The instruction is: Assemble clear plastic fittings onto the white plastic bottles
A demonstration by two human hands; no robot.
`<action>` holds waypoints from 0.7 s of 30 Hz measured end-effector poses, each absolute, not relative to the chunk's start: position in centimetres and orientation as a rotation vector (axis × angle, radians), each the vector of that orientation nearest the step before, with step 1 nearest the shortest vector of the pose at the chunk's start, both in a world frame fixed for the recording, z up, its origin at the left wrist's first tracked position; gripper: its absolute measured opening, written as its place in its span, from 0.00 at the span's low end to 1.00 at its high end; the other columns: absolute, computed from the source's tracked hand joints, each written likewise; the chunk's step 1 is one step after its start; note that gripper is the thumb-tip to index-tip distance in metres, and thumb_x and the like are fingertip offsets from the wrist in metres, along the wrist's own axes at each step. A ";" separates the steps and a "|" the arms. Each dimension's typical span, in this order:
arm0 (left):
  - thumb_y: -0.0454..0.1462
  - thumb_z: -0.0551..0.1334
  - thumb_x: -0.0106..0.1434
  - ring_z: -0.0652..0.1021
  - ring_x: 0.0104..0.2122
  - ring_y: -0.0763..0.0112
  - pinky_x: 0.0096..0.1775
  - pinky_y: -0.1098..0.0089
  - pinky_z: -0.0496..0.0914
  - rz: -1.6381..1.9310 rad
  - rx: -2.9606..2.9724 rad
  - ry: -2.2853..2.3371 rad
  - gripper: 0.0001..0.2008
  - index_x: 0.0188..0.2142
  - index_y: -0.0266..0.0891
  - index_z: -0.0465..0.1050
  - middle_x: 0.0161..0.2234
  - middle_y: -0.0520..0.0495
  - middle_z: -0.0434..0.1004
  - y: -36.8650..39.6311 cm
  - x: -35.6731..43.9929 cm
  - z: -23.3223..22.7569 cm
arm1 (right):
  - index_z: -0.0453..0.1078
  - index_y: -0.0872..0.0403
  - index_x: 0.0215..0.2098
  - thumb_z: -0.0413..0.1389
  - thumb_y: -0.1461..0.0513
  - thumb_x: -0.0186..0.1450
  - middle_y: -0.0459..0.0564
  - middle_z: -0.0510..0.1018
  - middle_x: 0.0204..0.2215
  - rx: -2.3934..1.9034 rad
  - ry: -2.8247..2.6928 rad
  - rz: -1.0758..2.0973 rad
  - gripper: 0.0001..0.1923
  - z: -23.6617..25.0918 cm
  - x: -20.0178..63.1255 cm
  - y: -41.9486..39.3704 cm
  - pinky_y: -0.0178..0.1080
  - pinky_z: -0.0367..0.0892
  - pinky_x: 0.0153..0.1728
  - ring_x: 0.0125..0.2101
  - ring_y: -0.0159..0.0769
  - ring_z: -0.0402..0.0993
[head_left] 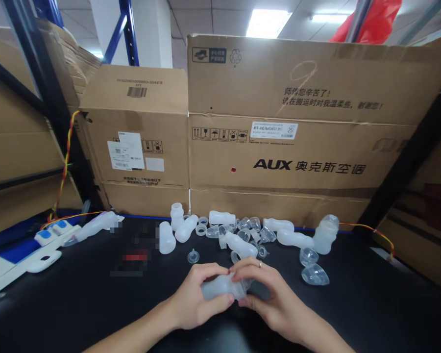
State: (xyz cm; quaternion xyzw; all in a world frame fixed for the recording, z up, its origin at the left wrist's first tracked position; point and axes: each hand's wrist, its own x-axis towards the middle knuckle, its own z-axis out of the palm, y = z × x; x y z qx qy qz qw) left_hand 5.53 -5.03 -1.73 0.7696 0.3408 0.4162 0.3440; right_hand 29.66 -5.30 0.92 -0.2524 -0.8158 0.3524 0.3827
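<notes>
Between 2 hands (194, 299) (268, 294), 1 bottle (220, 287)

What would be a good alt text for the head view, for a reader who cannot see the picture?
Two bare hands hold one translucent white plastic bottle sideways over a black table: the left hand grips its body and the right hand is at its neck end. Behind them lie more bottles, clear caps and rings, in front of large cardboard boxes.
</notes>
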 end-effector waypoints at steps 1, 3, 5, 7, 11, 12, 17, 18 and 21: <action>0.46 0.71 0.61 0.79 0.35 0.64 0.38 0.68 0.72 1.060 1.927 0.887 0.21 0.49 0.37 0.81 0.39 0.44 0.83 -5.1 5.5 -2.0 | 0.76 0.48 0.50 0.63 0.63 0.70 0.52 0.78 0.50 -0.636 -2.092 0.885 0.10 0.9 29.6 -5.3 0.41 0.70 0.51 0.48 0.40 0.76; 0.51 0.70 0.61 0.77 0.33 0.65 0.36 0.69 0.72 1.028 1.828 0.869 0.23 0.47 0.35 0.81 0.36 0.45 0.81 -5.2 5.4 -2.2 | 0.78 0.48 0.49 0.66 0.61 0.69 0.52 0.79 0.48 -0.651 -2.104 0.851 0.11 0.7 29.5 -5.2 0.40 0.71 0.48 0.45 0.40 0.76; 0.52 0.70 0.61 0.77 0.32 0.67 0.35 0.70 0.71 1.029 1.829 0.858 0.23 0.46 0.35 0.81 0.35 0.45 0.81 -5.4 5.4 -2.1 | 0.79 0.49 0.47 0.72 0.57 0.62 0.49 0.80 0.39 -0.754 -2.068 0.858 0.16 0.5 29.3 -5.2 0.37 0.71 0.41 0.38 0.39 0.75; 0.49 0.70 0.61 0.77 0.32 0.67 0.34 0.70 0.69 1.033 1.926 0.865 0.21 0.45 0.34 0.82 0.35 0.44 0.81 -5.5 5.7 -1.7 | 0.79 0.52 0.43 0.75 0.53 0.57 0.45 0.77 0.30 -0.908 -2.009 0.924 0.20 0.2 29.1 -5.2 0.34 0.66 0.32 0.31 0.35 0.70; 0.40 0.70 0.60 0.81 0.35 0.62 0.38 0.67 0.73 1.044 2.196 0.808 0.16 0.46 0.35 0.82 0.38 0.40 0.84 -5.8 6.4 -0.7 | 0.74 0.56 0.32 0.74 0.46 0.55 0.42 0.70 0.23 -1.100 -1.945 0.947 0.24 -0.4 28.4 -5.3 0.32 0.56 0.25 0.25 0.30 0.61; 0.37 0.70 0.58 0.82 0.36 0.61 0.40 0.66 0.74 1.057 2.236 0.790 0.17 0.47 0.35 0.81 0.39 0.40 0.85 -5.9 6.5 -0.5 | 0.72 0.56 0.30 0.73 0.45 0.56 0.41 0.68 0.21 -1.132 -1.933 0.927 0.25 -0.6 28.3 -5.4 0.32 0.54 0.24 0.24 0.29 0.60; 0.35 0.71 0.56 0.83 0.38 0.59 0.43 0.63 0.75 1.059 2.259 0.810 0.18 0.47 0.36 0.82 0.41 0.40 0.87 -6.1 6.5 0.2 | 0.75 0.56 0.32 0.70 0.46 0.62 0.42 0.70 0.22 -1.113 -1.992 0.887 0.22 -0.2 28.6 -5.7 0.33 0.56 0.26 0.25 0.30 0.62; 0.37 0.72 0.55 0.82 0.37 0.60 0.41 0.65 0.74 1.040 2.158 0.861 0.18 0.47 0.37 0.83 0.41 0.41 0.87 -6.1 6.2 0.2 | 0.78 0.55 0.37 0.70 0.47 0.63 0.44 0.74 0.26 -1.052 -2.028 0.868 0.20 0.1 28.8 -5.8 0.33 0.60 0.28 0.27 0.32 0.66; 0.42 0.77 0.49 0.80 0.33 0.65 0.36 0.70 0.71 0.873 1.626 0.928 0.22 0.43 0.37 0.84 0.36 0.46 0.85 -5.7 5.5 0.3 | 0.79 0.48 0.53 0.69 0.51 0.65 0.50 0.80 0.40 -0.852 -2.133 0.829 0.20 1.1 29.5 -6.2 0.38 0.70 0.43 0.39 0.41 0.75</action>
